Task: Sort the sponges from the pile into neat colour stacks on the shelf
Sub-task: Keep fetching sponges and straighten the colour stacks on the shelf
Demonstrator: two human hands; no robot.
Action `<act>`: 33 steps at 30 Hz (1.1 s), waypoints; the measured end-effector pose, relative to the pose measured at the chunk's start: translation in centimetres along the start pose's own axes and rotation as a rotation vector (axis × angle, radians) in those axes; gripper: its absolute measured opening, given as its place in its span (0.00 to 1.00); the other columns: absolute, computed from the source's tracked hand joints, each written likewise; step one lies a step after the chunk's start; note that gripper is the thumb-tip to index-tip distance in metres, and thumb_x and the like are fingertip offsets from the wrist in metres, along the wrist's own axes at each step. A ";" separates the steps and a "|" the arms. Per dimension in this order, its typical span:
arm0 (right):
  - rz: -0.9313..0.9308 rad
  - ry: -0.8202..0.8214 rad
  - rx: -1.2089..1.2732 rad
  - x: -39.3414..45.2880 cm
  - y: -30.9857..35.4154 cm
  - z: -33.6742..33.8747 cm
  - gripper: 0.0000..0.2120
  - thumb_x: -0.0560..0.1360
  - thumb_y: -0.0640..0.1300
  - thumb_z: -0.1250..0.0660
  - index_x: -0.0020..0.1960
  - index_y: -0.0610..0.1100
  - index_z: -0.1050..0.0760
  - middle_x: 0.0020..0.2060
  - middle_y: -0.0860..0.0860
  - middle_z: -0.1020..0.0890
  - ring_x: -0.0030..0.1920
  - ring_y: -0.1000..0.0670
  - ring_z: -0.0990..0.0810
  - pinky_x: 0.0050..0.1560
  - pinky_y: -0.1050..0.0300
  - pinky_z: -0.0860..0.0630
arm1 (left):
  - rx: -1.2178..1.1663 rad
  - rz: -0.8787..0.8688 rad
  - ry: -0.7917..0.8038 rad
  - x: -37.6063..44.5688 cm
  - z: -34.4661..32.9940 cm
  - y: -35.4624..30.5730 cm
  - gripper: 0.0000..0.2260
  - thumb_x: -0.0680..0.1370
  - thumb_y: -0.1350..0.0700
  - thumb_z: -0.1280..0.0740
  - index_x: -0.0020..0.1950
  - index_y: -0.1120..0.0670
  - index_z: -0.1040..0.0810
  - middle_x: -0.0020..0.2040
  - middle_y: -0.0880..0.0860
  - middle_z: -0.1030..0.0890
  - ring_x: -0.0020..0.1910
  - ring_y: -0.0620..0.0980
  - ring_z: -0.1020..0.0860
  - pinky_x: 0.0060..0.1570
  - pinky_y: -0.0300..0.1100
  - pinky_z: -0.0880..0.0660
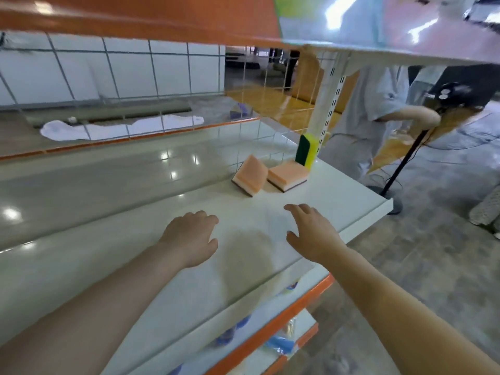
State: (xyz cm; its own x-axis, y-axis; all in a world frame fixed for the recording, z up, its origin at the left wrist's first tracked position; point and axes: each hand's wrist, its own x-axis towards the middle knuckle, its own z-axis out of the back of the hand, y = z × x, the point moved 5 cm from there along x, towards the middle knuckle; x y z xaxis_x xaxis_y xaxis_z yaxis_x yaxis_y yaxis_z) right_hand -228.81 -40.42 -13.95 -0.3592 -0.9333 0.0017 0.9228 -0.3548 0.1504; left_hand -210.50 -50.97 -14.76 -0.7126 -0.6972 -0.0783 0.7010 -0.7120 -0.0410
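Two orange sponges with dark scrub bases sit near the right end of the white shelf [338,201]. The left orange sponge [250,175] is tilted, leaning up on one edge. The right orange sponge [288,175] lies flat beside it. A yellow sponge with a green scrub face [307,150] stands upright behind them against the shelf post. My left hand [189,239] hovers over the shelf with loosely curled fingers, holding nothing. My right hand [313,232] is spread above the shelf, empty, a short way in front of the sponges.
A wire grid panel [162,77] backs the shelf, and an upper shelf [243,25] overhangs it. A person in grey clothes [376,104] stands past the right end beside a black stand [403,163]. Lower shelves hold blue packets [280,345].
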 end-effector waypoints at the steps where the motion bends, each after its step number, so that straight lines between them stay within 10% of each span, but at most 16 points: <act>1: 0.011 0.003 0.000 0.7 -0.8 0.2 0.28 0.78 0.46 0.41 0.75 0.47 0.45 0.71 0.48 0.36 0.70 0.46 0.37 0.65 0.53 0.35 | 0.000 0.018 -0.010 0.7 0.1 -0.5 0.21 0.80 0.48 0.44 0.72 0.50 0.38 0.67 0.51 0.31 0.64 0.53 0.32 0.61 0.45 0.33; 21: 0.072 0.065 0.027 12.4 -11.6 -0.7 0.33 0.78 0.51 0.39 0.76 0.44 0.50 0.76 0.49 0.46 0.75 0.47 0.46 0.71 0.53 0.43 | -0.121 0.343 -0.092 10.8 -0.3 -5.1 0.28 0.79 0.47 0.41 0.72 0.61 0.44 0.68 0.58 0.33 0.65 0.58 0.31 0.61 0.44 0.36; 33: 0.177 0.063 0.048 16.0 -11.8 -1.8 0.35 0.77 0.54 0.38 0.76 0.43 0.50 0.76 0.49 0.48 0.75 0.48 0.47 0.71 0.54 0.43 | -0.269 0.345 -0.228 14.8 -0.7 -5.6 0.40 0.76 0.45 0.36 0.77 0.57 0.56 0.77 0.56 0.51 0.75 0.54 0.47 0.71 0.44 0.46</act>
State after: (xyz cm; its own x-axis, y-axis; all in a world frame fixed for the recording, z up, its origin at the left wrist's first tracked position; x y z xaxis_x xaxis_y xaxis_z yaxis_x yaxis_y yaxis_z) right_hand -245.19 -51.26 -17.44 -0.1813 -0.9830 -0.0297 0.9624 -0.1836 0.2003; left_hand -224.95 -57.25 -16.42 -0.4041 -0.9107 0.0859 0.8582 -0.4099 -0.3088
